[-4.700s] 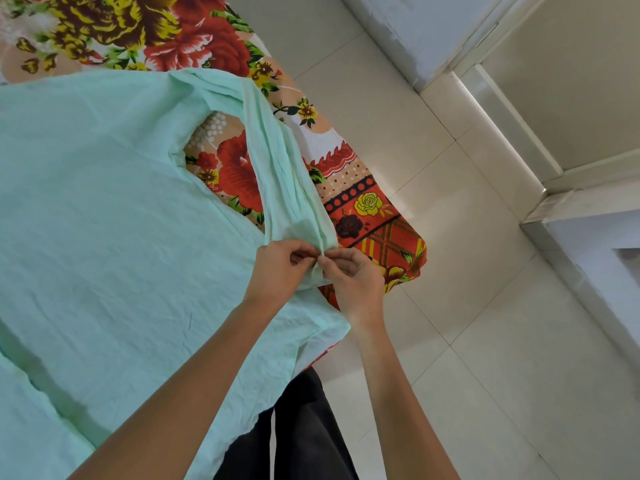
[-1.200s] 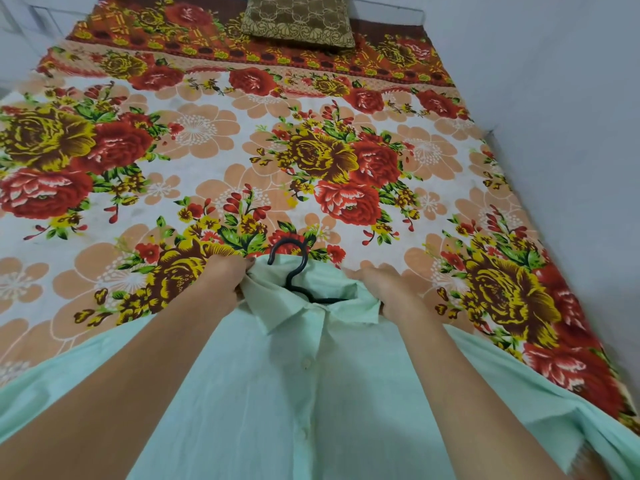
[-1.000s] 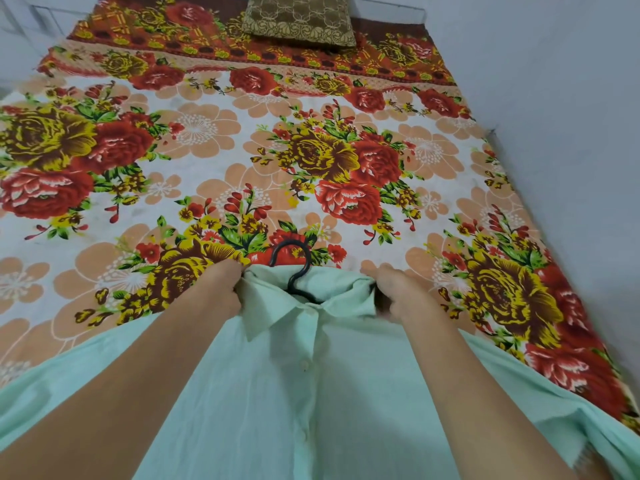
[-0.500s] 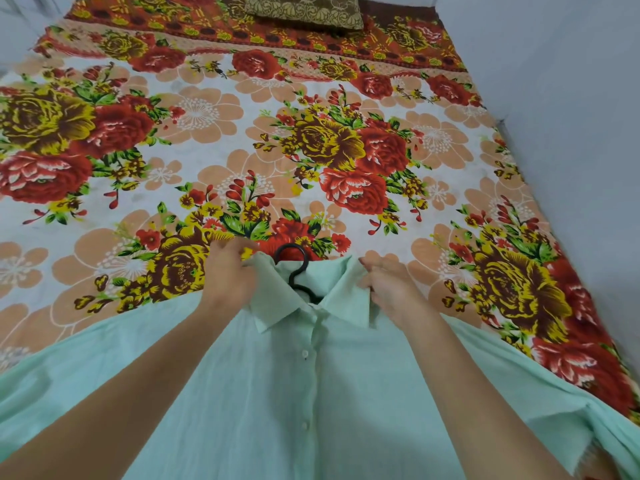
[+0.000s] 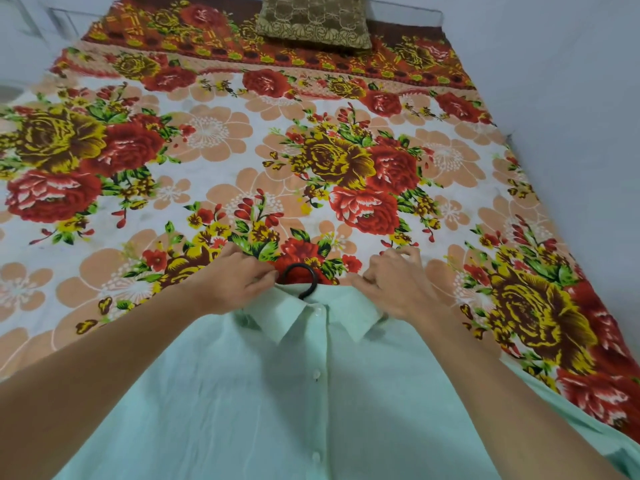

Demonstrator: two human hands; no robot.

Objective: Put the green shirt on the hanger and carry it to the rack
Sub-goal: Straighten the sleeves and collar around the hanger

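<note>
— Where's the green shirt point(image 5: 294, 393)?
— Flat on the flowered bedspread point(image 5: 214, 168), buttoned. The left hand point(image 5: 239, 282) pinches one end of the collar point(image 5: 277, 318), and the right hand point(image 5: 394, 287) pinches the other.
— And the hanger point(image 5: 300, 277)?
— Only its black top curve shows, poking from the collar between both grips.

Light's soft and even across your whole view, pretty bright, with no hard shadows anywhere, so I can't tell where it's coming from. You only get faint shading under your left hand point(image 5: 239, 280) and right hand point(image 5: 394, 282) and in the creases of the green shirt point(image 5: 311, 393). No glare. The wall point(image 5: 571, 81) reads a cool blue-grey. The wide-angle lens bows the bedsheet point(image 5: 214, 150) edges and stretches your forearms at the bottom corners. The top-left corner is smeared, the middle is sharp, and the pillow point(image 5: 311, 19) is a bit soft.
</note>
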